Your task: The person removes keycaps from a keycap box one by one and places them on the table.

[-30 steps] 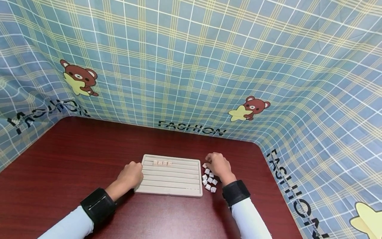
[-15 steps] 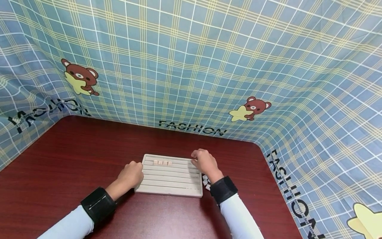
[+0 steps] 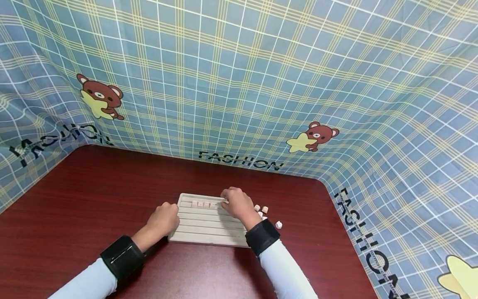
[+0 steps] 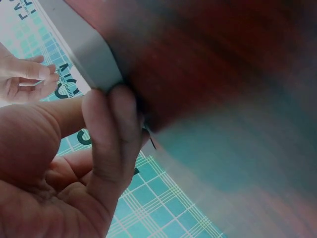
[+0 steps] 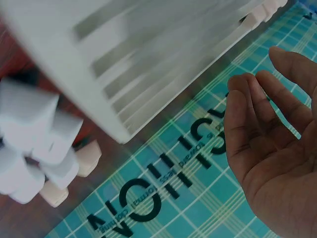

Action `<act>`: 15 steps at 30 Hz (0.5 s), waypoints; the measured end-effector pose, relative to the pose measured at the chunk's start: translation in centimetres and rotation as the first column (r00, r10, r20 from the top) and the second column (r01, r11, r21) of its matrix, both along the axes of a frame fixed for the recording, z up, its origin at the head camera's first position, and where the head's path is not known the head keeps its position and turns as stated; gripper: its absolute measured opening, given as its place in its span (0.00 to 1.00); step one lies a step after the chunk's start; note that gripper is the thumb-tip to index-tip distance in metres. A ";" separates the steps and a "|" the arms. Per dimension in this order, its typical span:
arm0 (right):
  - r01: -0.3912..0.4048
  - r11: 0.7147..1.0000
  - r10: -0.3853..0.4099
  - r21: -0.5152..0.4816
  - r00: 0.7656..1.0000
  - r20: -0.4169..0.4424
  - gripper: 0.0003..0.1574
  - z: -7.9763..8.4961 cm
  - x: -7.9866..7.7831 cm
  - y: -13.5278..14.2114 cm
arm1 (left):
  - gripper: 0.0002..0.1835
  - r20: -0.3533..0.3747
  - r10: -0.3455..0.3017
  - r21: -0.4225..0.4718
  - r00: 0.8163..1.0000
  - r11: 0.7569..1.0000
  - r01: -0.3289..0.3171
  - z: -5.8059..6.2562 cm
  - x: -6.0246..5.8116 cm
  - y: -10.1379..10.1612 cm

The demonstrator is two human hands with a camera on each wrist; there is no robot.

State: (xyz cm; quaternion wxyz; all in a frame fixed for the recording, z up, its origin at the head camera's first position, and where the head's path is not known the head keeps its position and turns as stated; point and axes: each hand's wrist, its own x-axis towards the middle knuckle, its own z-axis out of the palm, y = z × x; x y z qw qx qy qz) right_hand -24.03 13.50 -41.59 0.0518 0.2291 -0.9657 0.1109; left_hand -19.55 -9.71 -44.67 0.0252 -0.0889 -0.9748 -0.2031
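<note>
A pale tray with parallel ridges (image 3: 209,232) lies on the table, and a short row of several small keycaps (image 3: 203,204) sits in its far groove. My left hand (image 3: 164,219) grips the tray's left edge; the left wrist view shows its fingertips at the tray corner (image 4: 94,54). Over the tray's far right part is my right hand (image 3: 239,204), to the right of the row. Its fingers (image 5: 237,119) are loosely bent and apart from the thumb in the right wrist view, with no object visible between them. The right forearm partly hides the tray.
Loose white keycaps (image 3: 264,209) lie beside the tray's right edge, partly hidden by the right wrist; one keycap (image 3: 279,224) lies farther right. The dark red table (image 3: 112,187) is enclosed by a blue checked cloth (image 3: 239,104) behind and at both sides.
My right hand has moved left from the loose keycaps to above the tray, near the row. The left hand stays at the tray's left edge.
</note>
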 end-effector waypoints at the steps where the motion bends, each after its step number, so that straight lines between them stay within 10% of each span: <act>1: 0.000 1.000 0.000 0.000 1.000 0.004 0.15 -0.1 0.0 -0.3 | 0.04 0.002 0.002 0.001 1.000 1.000 -0.002 0.0 0.0 0.0; 15: 0.012 0.999 -0.013 0.033 0.999 0.032 0.14 -1.5 -0.1 -2.5 | 0.04 0.001 0.003 0.002 1.000 1.000 -0.003 -0.1 0.0 0.0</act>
